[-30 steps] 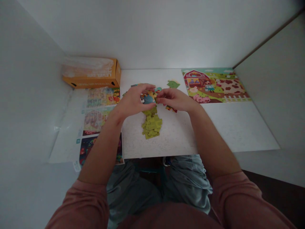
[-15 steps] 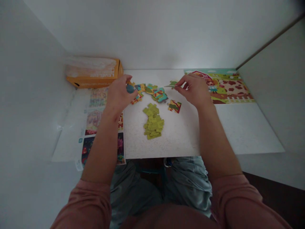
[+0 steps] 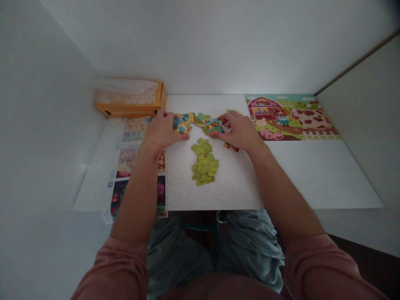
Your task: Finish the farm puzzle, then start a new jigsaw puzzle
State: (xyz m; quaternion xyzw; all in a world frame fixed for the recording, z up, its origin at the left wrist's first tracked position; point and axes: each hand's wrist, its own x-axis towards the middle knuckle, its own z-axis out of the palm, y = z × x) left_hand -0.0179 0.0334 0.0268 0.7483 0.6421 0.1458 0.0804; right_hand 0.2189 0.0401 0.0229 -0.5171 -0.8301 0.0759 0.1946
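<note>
We look into a narrow, booth-like space. A pale grey left wall (image 3: 46, 125) and far wall (image 3: 218, 46) meet a white worktop (image 3: 315, 183), and a grey panel (image 3: 362, 125) stands on the right, edged along its top by a thin brown strip (image 3: 356, 60). Dark floor (image 3: 371, 266) shows near right. The light is soft and dim, brightest low on the far wall.

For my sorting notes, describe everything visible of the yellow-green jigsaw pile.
The pile of yellow-green jigsaw pieces is a loose, overlapping heap of cardboard-looking pieces with knobbed edges, longer front to back, and shows no clear printed pattern. It lies on the speckled white board, nearer the person than the row of multicoloured jigsaw pieces, and apart from it. It sits between the left hand and right hand, touching neither.
</note>
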